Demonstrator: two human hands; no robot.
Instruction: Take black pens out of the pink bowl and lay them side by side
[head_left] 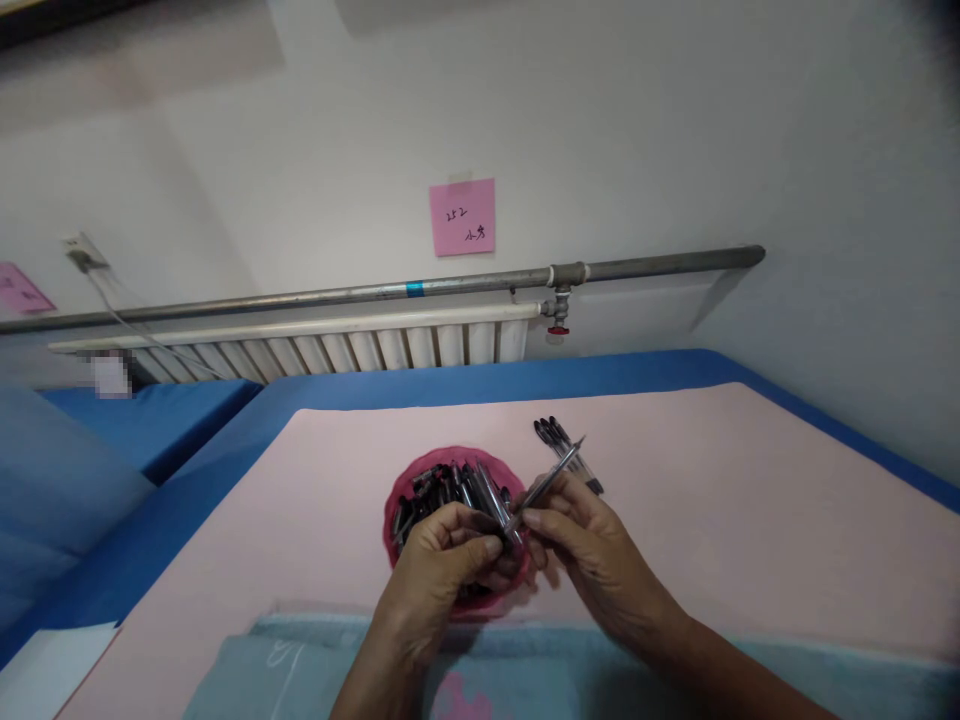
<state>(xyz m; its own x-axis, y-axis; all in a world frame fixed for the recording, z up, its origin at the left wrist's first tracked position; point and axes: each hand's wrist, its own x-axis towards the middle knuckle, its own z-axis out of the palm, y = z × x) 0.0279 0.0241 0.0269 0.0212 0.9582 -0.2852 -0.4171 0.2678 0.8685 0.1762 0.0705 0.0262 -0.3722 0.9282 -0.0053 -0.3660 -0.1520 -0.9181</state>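
Note:
My right hand point(581, 535) pinches a slim pen point(551, 473) between thumb and fingers, its thin tip pointing up and to the right. Close by on the left, my left hand point(457, 555) is closed, thumb against fingers, near the pen's lower end; what it holds is hidden. Both hands are over the near right part of a pink scalloped basket point(388, 515). Inside that basket lie many black pen parts point(431, 490) and clear barrels point(487, 490). Just behind my right hand, several black-capped clear pens point(555, 435) lie side by side on the pink sheet.
A pink sheet point(787, 520) covers the blue table point(637, 365). Along the near edge lies a light blue cloth point(322, 665). White paper point(56, 655) sits at the lower left. Behind the table are a radiator point(394, 348), a metal pipe point(315, 298) and a pink note point(463, 218).

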